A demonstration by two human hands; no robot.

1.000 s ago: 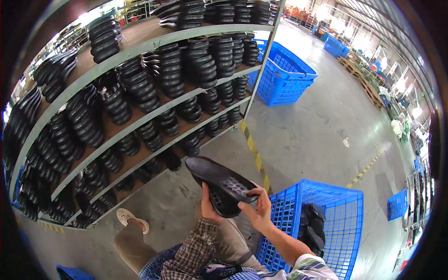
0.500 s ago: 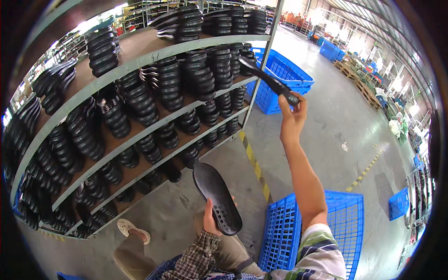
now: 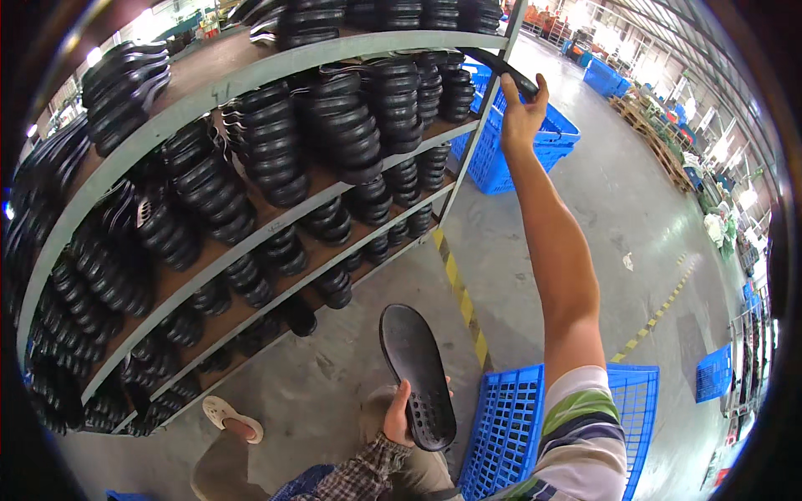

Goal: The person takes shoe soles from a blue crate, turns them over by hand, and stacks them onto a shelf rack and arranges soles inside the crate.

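Here's the right hand point(image 3: 522, 117) at one o'clock, pinching a black sole point(image 3: 486, 59) in what looks like a reach to the shelf point(image 3: 334, 51), contact unclear, calling for steady aim, while the left hand point(image 3: 399, 420) grips another sole point(image 3: 414, 355) at six.

Left fingers point(image 3: 403, 394) hold a black sole point(image 3: 413, 355); right fingers point(image 3: 508, 90) hold another sole point(image 3: 491, 62).

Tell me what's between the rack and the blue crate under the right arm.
In the head view, the left hand holds a black shoe sole there; striped floor marking runs beyond.
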